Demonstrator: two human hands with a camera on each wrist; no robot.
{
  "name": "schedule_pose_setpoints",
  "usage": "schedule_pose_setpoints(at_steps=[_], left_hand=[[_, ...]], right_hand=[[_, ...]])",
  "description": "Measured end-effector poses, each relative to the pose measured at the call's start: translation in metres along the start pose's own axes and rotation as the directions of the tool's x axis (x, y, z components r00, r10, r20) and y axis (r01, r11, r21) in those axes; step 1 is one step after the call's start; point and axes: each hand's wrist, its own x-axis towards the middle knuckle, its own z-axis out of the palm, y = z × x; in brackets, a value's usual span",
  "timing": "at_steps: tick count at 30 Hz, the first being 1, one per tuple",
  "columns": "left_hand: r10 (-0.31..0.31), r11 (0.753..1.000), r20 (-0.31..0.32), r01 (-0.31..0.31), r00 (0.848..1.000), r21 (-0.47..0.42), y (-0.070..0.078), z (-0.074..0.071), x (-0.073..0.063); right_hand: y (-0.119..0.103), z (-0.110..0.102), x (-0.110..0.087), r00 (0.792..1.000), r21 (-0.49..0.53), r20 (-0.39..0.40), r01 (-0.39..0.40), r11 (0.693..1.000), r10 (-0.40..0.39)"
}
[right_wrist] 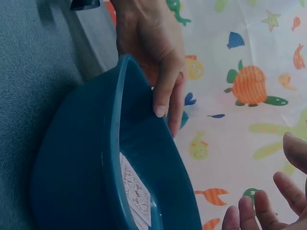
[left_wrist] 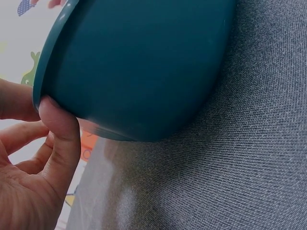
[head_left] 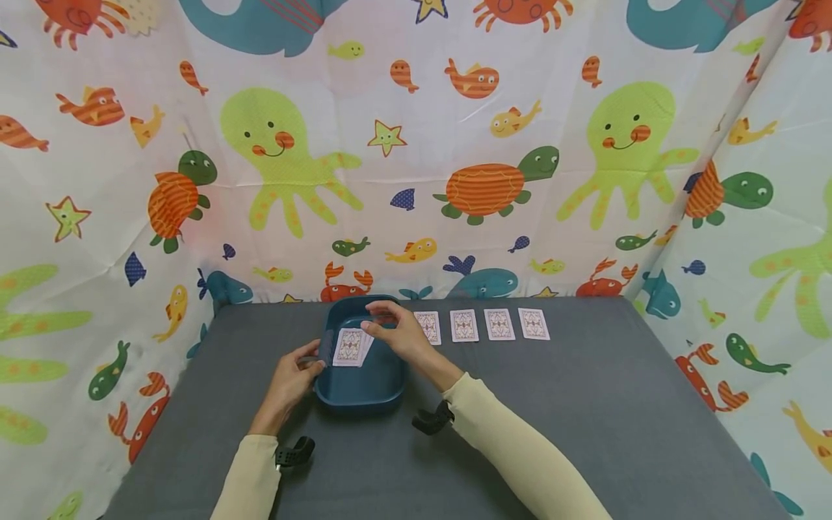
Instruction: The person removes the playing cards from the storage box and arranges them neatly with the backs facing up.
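A dark blue plastic basin (head_left: 360, 399) stands on the grey table, with some patterned playing cards (head_left: 347, 348) lying face down and overlapping inside. My left hand (head_left: 292, 379) pinches the basin's left rim between thumb and fingers; the left wrist view shows the thumb (left_wrist: 60, 120) against the outer wall. Over the basin's right side hovers my right hand (head_left: 403, 334), its fingers loosely bent and nothing visible in them. In the right wrist view its fingertips (right_wrist: 261, 208) are spread beside the basin, apart from it, while the cards (right_wrist: 135, 189) show partly behind the near wall.
Right of the basin, several face-down cards (head_left: 500, 325) lie in a spaced row near the table's back edge, the leftmost partly covered by my right hand. A sea-animal curtain (head_left: 416, 144) hangs behind and beside the grey table (head_left: 520, 404).
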Motion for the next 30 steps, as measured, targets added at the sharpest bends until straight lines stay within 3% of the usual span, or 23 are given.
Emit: schedule_pose_setpoints(at_steps=[6,16,22,30], left_hand=[[0.001,1.000,-0.002,-0.001,1.000,0.005,0.001,-0.001,0.000],[-0.001,1.000,0.007,0.001,1.000,-0.009,0.003,-0.003,0.003],[-0.007,1.000,0.012,0.007,1.000,-0.007,0.003,-0.004,0.002],[-0.003,1.000,0.014,0.004,1.000,-0.016,0.002,-0.001,0.001]], right_hand=[[0.023,0.014,0.025,1.000,-0.011,-0.013,-0.020,1.000,0.019],[0.018,0.022,0.047,0.998,-0.022,-0.002,-0.066,0.998,0.066],[0.023,0.031,0.061,0.993,-0.018,-0.038,-0.111,0.994,0.111],[0.046,0.039,0.074,0.980,-0.064,-0.104,-0.174,0.983,0.167]])
